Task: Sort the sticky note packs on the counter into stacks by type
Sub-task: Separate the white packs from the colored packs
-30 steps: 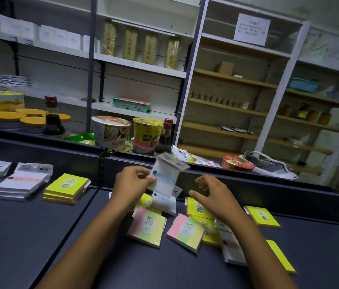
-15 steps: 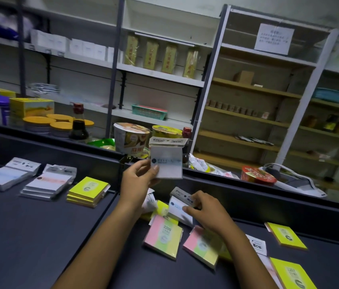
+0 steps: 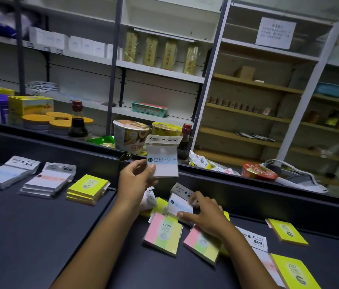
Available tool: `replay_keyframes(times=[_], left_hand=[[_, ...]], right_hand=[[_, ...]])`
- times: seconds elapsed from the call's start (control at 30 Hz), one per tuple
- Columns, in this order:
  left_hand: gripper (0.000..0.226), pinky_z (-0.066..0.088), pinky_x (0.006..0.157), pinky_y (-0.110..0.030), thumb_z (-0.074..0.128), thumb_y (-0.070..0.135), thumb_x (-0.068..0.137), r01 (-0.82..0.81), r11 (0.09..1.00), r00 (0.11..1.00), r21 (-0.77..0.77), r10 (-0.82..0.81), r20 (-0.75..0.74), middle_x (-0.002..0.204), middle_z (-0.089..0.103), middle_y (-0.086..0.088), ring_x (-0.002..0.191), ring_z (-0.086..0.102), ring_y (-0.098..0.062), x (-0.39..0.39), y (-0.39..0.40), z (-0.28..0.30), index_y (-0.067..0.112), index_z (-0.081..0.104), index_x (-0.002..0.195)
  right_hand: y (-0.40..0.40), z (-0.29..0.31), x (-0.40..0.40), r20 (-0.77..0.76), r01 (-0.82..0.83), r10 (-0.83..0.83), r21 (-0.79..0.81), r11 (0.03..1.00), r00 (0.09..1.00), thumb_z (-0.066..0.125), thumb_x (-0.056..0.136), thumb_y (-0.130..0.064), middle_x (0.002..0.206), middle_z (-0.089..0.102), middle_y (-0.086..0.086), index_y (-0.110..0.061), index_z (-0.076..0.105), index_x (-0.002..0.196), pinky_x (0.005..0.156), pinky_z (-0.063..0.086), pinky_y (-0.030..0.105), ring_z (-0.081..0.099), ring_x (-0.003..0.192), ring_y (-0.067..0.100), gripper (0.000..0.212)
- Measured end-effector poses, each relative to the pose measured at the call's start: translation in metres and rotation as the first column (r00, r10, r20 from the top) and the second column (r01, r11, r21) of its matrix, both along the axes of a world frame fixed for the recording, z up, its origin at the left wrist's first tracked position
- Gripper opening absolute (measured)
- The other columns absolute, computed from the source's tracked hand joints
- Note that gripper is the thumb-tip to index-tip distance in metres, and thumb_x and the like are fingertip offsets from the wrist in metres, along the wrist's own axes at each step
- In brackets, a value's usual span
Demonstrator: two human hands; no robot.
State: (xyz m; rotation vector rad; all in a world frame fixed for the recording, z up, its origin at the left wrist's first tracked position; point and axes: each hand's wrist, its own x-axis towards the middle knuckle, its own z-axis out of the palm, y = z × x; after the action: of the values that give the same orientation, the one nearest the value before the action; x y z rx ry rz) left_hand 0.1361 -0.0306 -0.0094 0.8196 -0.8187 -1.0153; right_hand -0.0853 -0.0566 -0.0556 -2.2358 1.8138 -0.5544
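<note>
Nearest me, 2 pink-green-yellow packs (image 3: 163,234) lie flat on the dark counter (image 3: 29,236), side by side; yellow packs (image 3: 287,231) sit apart to the right. My right hand (image 3: 205,215) pinches a white blue-label pack (image 3: 180,204) in the unsorted pile, thumb below, fingers curled over its top edge. My left hand (image 3: 136,180) holds a second white blue-label pack (image 3: 163,158) upright above the counter, thumb across its face. Further left, 3 sorted stacks: yellow (image 3: 88,188), white with red label (image 3: 48,182), white with blue label (image 3: 6,174). Beyond the counter wall, noodle cups (image 3: 131,136) and a sauce bottle (image 3: 78,122); shelves behind.
</note>
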Motion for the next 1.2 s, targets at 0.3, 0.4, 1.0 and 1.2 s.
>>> replay_keyframes(times=[0.3, 0.4, 1.0, 1.2], left_hand=[[0.03, 0.059, 0.062, -0.021, 0.068, 0.013, 0.091, -0.029, 0.999, 0.999, 0.024, 0.028, 0.032, 0.106, 0.068, -0.002, 0.095, 0.07, -0.022, -0.001, 0.0, -0.007, 0.014, 0.06, 0.12], [0.034, 0.059, 0.063, -0.023, 0.069, 0.014, 0.091, -0.025, 0.999, 0.999, 0.028, 0.024, 0.034, 0.109, 0.067, -0.005, 0.098, 0.069, -0.024, -0.003, -0.001, -0.01, 0.011, 0.059, 0.123], [0.024, 0.061, 0.067, -0.024, 0.067, 0.011, 0.091, 0.013, 0.997, 0.995, -0.072, -0.006, 0.104, 0.104, 0.072, -0.008, 0.088, 0.073, -0.026, -0.008, 0.018, -0.008, 0.009, 0.064, 0.115], [0.021, 0.062, 0.065, -0.039, 0.068, 0.013, 0.091, 0.018, 0.997, 0.973, -0.075, 0.0, 0.23, 0.1, 0.074, -0.007, 0.075, 0.075, -0.023, -0.008, 0.054, -0.023, 0.023, 0.065, 0.109]], right_hand=[[0.007, 0.002, 0.004, 0.038, 0.022, -0.024, 0.056, 0.998, 0.999, 0.065, 0.077, -0.072, 0.12, 0.056, -0.007, -0.037, 0.052, 0.124, 0.086, 0.028, 0.032, 0.04, 0.117, 0.016, 0.06], [0.01, 0.005, 0.005, 0.097, 0.018, -0.028, 0.098, 0.995, 0.995, 0.068, 0.072, -0.074, 0.111, 0.057, -0.008, -0.039, 0.05, 0.114, 0.082, 0.031, 0.032, 0.041, 0.109, 0.014, 0.058], [0.062, 0.015, -0.004, 0.74, 0.08, 0.03, -0.113, 0.99, 0.672, 0.072, 0.085, 0.0, 0.109, 0.067, 0.004, -0.04, 0.051, 0.125, 0.072, 0.061, 0.03, 0.072, 0.087, 0.015, 0.06], [0.112, 0.017, -0.028, 0.808, 0.11, 0.054, -0.146, 0.983, 0.587, 0.061, 0.087, 0.01, 0.117, 0.063, 0.009, -0.046, 0.05, 0.13, 0.067, 0.058, 0.026, 0.072, 0.093, 0.015, 0.071]])
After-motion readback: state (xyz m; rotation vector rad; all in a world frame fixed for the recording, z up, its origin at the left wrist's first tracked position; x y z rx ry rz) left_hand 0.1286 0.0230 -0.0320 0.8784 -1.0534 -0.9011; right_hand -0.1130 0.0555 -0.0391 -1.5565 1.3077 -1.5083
